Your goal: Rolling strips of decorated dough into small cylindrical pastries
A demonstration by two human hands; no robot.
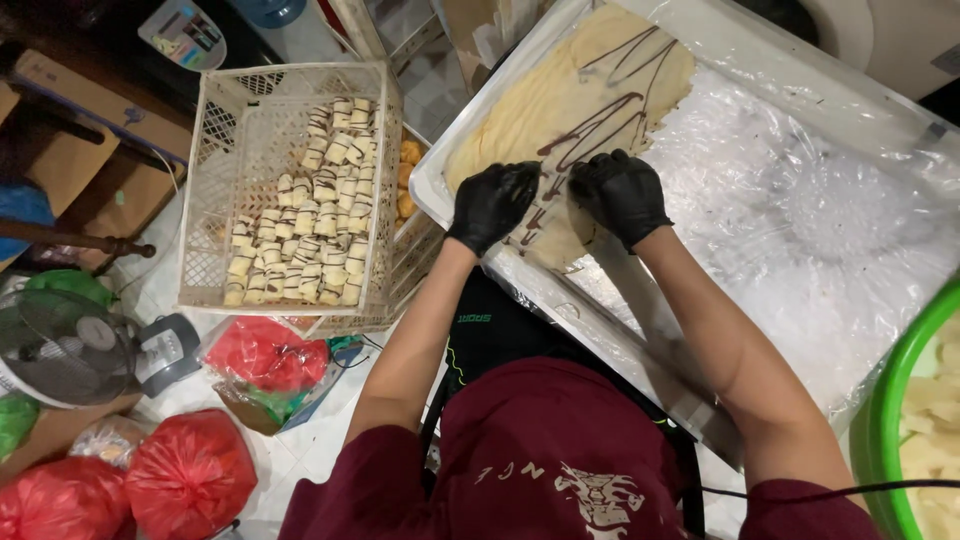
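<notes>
Both hands in black gloves, left hand (492,203) and right hand (619,193), press fingers down on near end of a thin pale dough sheet (570,95), gripping its edge, curled not flat. Sheet lies at the left end of a plastic-lined metal tray (800,190), reaching its far rim; wide bare plastic to the right. Dough cream-coloured, dark chocolate squiggles across it. White crate (215,200) of small rolled pieces (305,215) close on the left; green bowl (885,420) at the right edge.
</notes>
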